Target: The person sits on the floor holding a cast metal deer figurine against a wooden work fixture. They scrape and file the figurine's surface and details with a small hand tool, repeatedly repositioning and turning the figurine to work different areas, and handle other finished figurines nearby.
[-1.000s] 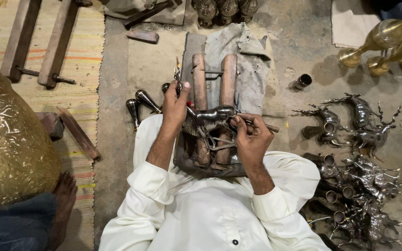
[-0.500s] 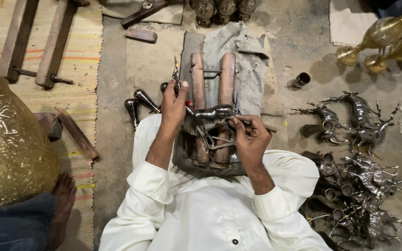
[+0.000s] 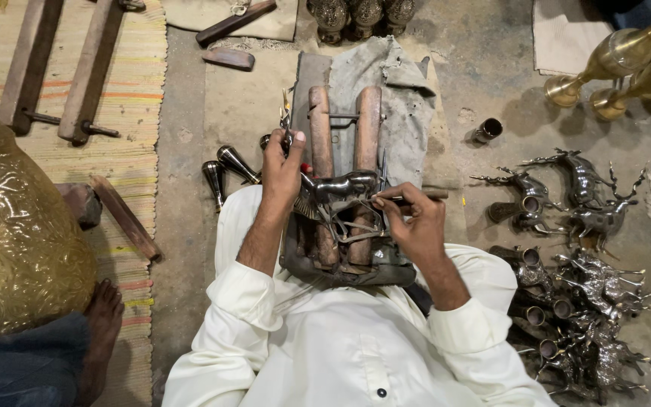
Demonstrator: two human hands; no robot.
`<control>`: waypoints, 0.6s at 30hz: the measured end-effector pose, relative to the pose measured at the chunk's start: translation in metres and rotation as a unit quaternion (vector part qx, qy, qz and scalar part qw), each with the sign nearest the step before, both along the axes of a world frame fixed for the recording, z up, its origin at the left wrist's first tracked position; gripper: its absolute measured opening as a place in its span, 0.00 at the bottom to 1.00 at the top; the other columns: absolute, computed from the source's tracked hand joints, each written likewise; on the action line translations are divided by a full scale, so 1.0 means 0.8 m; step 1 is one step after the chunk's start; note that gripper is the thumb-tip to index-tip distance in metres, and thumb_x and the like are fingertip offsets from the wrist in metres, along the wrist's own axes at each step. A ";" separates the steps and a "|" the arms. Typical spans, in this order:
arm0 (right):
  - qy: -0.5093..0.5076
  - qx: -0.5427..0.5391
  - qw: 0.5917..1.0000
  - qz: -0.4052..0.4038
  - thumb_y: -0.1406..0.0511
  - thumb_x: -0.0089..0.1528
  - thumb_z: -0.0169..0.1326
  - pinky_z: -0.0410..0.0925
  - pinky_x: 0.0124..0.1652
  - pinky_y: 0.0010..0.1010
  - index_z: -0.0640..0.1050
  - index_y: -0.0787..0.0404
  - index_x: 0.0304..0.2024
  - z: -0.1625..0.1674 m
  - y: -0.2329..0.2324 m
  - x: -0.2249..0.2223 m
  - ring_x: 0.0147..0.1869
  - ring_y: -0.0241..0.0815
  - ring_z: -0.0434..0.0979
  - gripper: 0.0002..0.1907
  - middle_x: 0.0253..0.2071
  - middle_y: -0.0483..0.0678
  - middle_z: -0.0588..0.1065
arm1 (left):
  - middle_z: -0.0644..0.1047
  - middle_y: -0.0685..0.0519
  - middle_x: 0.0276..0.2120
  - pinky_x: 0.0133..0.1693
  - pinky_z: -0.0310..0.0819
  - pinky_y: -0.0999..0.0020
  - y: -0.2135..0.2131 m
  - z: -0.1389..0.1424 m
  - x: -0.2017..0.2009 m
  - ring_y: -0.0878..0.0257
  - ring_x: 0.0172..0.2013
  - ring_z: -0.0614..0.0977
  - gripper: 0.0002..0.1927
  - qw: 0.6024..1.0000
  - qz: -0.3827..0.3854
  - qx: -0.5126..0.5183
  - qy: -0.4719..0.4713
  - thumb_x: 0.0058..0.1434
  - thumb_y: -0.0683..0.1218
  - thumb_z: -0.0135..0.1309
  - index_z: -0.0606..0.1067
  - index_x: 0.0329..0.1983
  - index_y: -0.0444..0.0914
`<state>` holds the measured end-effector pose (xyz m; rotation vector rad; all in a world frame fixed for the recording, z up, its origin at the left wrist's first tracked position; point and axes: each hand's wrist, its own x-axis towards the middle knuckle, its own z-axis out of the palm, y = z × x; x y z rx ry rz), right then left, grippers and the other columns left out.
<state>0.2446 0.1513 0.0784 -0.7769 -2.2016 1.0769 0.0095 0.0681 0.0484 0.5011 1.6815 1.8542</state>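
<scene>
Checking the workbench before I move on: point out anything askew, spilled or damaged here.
Nothing looks damaged or spilled. The left hand steadies the dark metal animal figure across the two wooden bars, and the right hand holds a thin tool to it. The finished deer figures lie in a loose heap on the floor.

Soft, even overhead light leaves the scene fairly bright and sharp. Glare gleams on the brass vessel (image 3: 16,249) at left; shadows are short and faint; wide-angle bending shows at the edges.
</scene>
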 end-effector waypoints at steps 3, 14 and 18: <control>-0.038 -0.001 0.998 0.048 0.74 0.63 0.58 0.79 0.35 0.22 0.82 0.60 0.42 0.016 0.013 -0.001 0.40 0.33 0.86 0.08 0.38 0.44 0.84 | 0.74 0.54 0.42 0.29 0.78 0.72 0.002 -0.001 0.000 0.71 0.36 0.76 0.21 1.000 0.009 0.022 -0.012 0.69 0.55 0.53 0.69 0.52 0.34; -0.014 -0.046 0.995 0.084 0.75 0.62 0.60 0.75 0.41 0.25 0.82 0.64 0.43 0.034 0.025 0.001 0.40 0.34 0.81 0.07 0.38 0.47 0.82 | 0.72 0.55 0.35 0.26 0.73 0.74 -0.005 -0.003 0.008 0.70 0.28 0.73 0.19 1.000 0.017 0.013 0.015 0.70 0.55 0.53 0.71 0.49 0.35; 0.130 -0.064 0.989 0.011 0.76 0.65 0.60 0.74 0.48 0.23 0.81 0.69 0.44 0.018 0.008 0.005 0.47 0.35 0.81 0.05 0.43 0.50 0.81 | 0.72 0.59 0.36 0.30 0.75 0.75 -0.019 0.004 0.022 0.73 0.30 0.74 0.18 0.996 0.032 0.064 0.053 0.71 0.55 0.51 0.70 0.49 0.36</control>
